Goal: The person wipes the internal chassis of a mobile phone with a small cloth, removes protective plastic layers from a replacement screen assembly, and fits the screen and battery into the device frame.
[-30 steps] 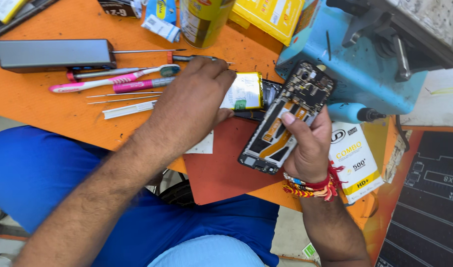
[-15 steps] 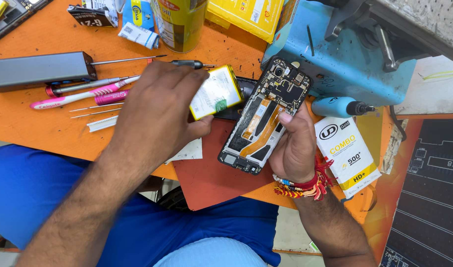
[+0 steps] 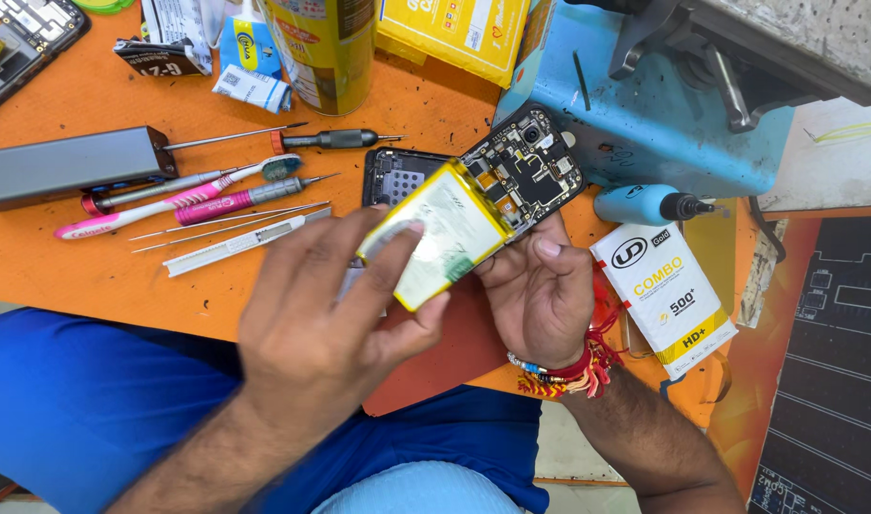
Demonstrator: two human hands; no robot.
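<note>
Fingers (image 3: 397,249) curled around battery (image 3: 440,233)

A white rectangular packet with a yellow corner (image 3: 665,286) lies just right of the right hand (image 3: 540,295). Beyond that hand, a flat yellow package (image 3: 454,33) rests at the far edge. Beyond the left hand (image 3: 331,324) stands a yellow-green can with a printed label (image 3: 326,48), with a small blue-and-white packet (image 3: 245,48) and a black sachet (image 3: 159,57) to its left.
</note>
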